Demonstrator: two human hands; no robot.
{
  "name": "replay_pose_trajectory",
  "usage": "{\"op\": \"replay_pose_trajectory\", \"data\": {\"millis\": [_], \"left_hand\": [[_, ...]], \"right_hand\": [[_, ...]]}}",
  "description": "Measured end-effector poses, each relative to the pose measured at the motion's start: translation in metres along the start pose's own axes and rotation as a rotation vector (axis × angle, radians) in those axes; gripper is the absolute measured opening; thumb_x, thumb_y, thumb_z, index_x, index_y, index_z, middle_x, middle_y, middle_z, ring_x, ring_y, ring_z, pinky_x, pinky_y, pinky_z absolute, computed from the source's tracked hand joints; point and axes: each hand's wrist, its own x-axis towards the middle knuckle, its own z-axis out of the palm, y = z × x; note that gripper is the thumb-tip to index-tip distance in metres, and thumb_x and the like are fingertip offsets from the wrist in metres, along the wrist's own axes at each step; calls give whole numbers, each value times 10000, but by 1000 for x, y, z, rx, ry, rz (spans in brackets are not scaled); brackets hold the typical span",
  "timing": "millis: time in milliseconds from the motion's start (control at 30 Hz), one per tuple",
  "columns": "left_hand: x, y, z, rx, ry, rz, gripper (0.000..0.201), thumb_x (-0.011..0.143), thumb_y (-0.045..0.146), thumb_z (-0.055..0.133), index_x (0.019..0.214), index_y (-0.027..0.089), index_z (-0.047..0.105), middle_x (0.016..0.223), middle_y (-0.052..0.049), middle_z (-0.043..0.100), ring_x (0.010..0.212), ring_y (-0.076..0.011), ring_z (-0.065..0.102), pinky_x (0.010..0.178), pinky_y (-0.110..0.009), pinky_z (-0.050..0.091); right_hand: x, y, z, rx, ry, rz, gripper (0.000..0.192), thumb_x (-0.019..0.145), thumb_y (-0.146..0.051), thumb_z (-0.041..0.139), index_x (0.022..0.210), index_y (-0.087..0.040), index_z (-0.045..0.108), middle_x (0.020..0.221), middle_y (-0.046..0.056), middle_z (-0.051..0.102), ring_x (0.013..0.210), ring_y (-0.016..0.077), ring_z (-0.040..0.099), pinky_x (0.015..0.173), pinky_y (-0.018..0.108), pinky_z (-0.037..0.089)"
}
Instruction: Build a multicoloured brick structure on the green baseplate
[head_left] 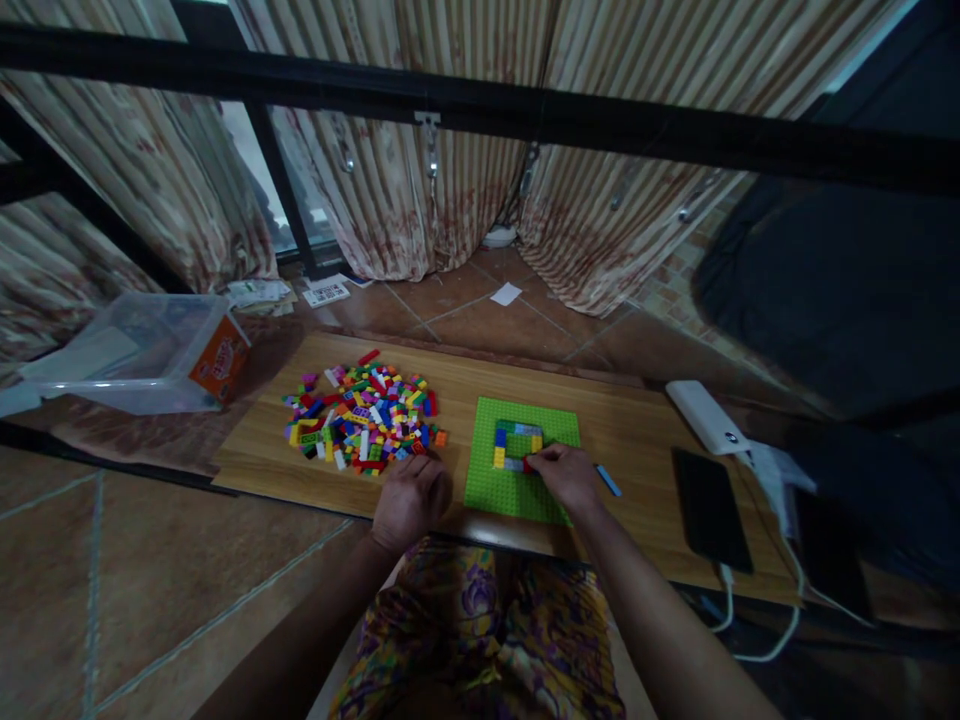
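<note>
Now the right hand (564, 474) pinches a red brick (529, 465) at the 5 o'clock corner of the brick ring (517, 445) on the baseplate (559, 422); square it over the studs, then press straight down. Left hand (409, 498) rests loosely curled, holding nothing visible, at the pile's (364, 415) 5 o'clock edge.

This looks like a room in a home, floor level. Terracotta floor tiles (150, 560) run wall to wall, striped curtains (420, 190) hang down to the floor at the far side over a window (255, 170), and a low wooden desk (637, 440) sits right on the tiles. A clear plastic storage tub (127, 350) lies at the left, papers (259, 293) scattered beyond it.
</note>
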Motion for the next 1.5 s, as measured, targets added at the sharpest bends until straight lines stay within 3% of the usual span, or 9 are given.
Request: {"op": "replay_pose_trajectory", "data": {"millis": [333, 633, 867, 1100, 1200, 1267, 1367, 1400, 1500], "left_hand": [[-2, -2, 4, 85, 32, 26, 140, 884, 164, 478, 842, 187, 609, 812, -64, 598, 802, -196, 558, 742, -333, 458], [-1, -2, 5, 89, 55, 25, 127, 880, 168, 495, 869, 185, 621, 822, -65, 612, 789, -194, 562, 736, -328, 457], [0, 0, 1, 57, 4, 19, 159, 898, 195, 472, 823, 180, 611, 798, -61, 600, 787, -186, 556, 719, -312, 447], [0, 0, 3, 84, 21, 17, 184, 913, 189, 449, 812, 181, 602, 795, -58, 604, 786, -189, 571, 733, -325, 463], [-1, -1, 3, 84, 46, 12, 174, 910, 187, 449, 855, 178, 613, 812, -59, 619, 797, -196, 584, 748, -343, 487], [-2, 2, 1, 57, 71, 21, 178, 902, 169, 446, 929, 174, 622, 883, -71, 640, 858, -203, 599, 791, -354, 505], [-3, 14, -2, -9, 30, 84, 268, 872, 137, 461, 1092, 177, 609, 1094, -92, 640, 1046, -209, 587, 930, -372, 497], [-3, 19, -3, -25, -17, 118, 308, 857, 133, 476, 1135, 179, 600, 1162, -94, 626, 1103, -211, 570, 971, -378, 483], [-3, 34, -1, -24, -192, 223, 396, 818, 141, 522, 1207, 180, 583, 1283, -90, 589, 1194, -224, 532, 1039, -397, 456]], "right_hand": [[-3, 7, -20, 125, -173, -98, 162, 640, -369, 672, 683, -219, 720, 701, -5, 721, 668, 162, 643, 640, 264, 454], [-4, 5, -19, 104, -166, -90, 158, 654, -361, 666, 688, -212, 706, 695, -1, 709, 641, 155, 622, 623, 269, 439], [-3, 5, -19, 61, -159, -98, 126, 662, -322, 660, 688, -207, 703, 698, 11, 706, 654, 164, 625, 631, 276, 436], [-10, 2, -18, 113, -131, -168, 103, 681, -308, 652, 665, -210, 681, 704, 11, 706, 667, 168, 633, 658, 280, 458], [-18, 13, -21, 183, -50, -220, 208, 755, -381, 587, 736, -196, 681, 744, 32, 710, 711, 180, 644, 690, 292, 478], [-23, 29, -26, 234, 165, -238, 290, 810, -416, 517, 813, -174, 677, 805, 71, 709, 743, 194, 644, 710, 310, 488], [-28, 56, -37, 49, 446, -190, 359, 842, -437, 475, 919, -149, 676, 897, 123, 691, 808, 235, 630, 759, 366, 488], [-29, 64, -40, -33, 474, -190, 375, 842, -439, 476, 955, -143, 676, 932, 137, 682, 868, 259, 623, 790, 387, 483], [-28, 77, -45, -192, 386, -219, 394, 867, -413, 431, 1017, -140, 671, 1000, 154, 657, 904, 274, 614, 802, 400, 480]]}}
